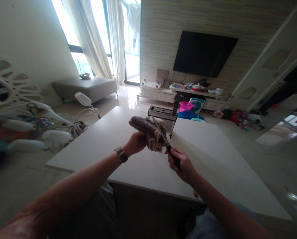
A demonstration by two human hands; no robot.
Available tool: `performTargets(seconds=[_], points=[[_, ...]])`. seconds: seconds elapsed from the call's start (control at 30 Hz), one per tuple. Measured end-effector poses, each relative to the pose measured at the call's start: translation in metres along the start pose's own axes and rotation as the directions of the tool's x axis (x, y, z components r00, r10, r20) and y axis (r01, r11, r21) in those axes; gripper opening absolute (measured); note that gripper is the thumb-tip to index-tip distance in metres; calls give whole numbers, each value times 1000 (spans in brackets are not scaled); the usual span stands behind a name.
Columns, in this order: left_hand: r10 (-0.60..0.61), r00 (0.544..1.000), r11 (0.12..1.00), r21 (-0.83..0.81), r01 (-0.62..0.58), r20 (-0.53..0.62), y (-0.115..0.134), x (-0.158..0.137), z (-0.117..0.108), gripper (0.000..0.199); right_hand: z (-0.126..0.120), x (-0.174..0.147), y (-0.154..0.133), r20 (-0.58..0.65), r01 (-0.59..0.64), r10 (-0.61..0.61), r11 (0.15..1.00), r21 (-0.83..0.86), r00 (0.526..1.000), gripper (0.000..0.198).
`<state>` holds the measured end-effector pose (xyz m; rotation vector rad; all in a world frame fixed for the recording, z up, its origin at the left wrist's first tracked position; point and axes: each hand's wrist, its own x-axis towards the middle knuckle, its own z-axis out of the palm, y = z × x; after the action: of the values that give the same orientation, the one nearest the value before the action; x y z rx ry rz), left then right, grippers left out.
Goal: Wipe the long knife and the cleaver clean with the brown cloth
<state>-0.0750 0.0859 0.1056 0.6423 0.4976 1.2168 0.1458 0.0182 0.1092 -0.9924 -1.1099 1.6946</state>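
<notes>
Holding knife in right hand, clutching bunched cloth in left hand against blade, over desk, near rack. Probably wiping blade; calls next for firm grip, light lengthwise stroke.

Black rectangular TV hangs on far striped beige wall; pink plastic basket sits nearer; grey upholstered bench far left.

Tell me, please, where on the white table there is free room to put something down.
The white table is bare to the right, between the right hand, slotted rack and right edge; and to the left, between the left hand, cloth and left edge. The middle is crowded: left hand holds cloth, right hand holds knife, slotted rack behind.
</notes>
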Motion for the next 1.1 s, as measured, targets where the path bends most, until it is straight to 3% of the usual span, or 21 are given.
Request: performTargets(seconds=[0.1,0.23,0.4,0.63,0.77,0.93,1.0,1.1], points=[[-31,992,996,85,21,121,-31,-10,18,36,2,3,9,-7,-7,6,999,-44,1000,37],[70,997,990,122,-71,14,-45,-13,25,35,0,4,17,0,7,-7,988,-154,1000,39],[156,981,983,114,-143,-113,-24,0,15,31,3,4,10,9,62,-62,950,-307,998,36],[240,954,970,84,-228,-180,15,19,-3,21,3,5,7,59,88,-70,900,-426,996,33],[292,911,956,59,-287,-292,36,28,-19,15,0,4,7,82,128,-101,868,-481,992,30],[378,858,919,25,-394,-347,51,32,-34,14,-2,-2,4,13,161,-189,794,-586,982,20],[365,865,921,-1,-389,-344,53,29,-37,15,-5,-4,4,-17,191,-264,739,-646,964,17],[283,914,952,-32,-305,-290,47,22,-35,16,-9,-5,4,-56,222,-365,675,-704,929,15]])
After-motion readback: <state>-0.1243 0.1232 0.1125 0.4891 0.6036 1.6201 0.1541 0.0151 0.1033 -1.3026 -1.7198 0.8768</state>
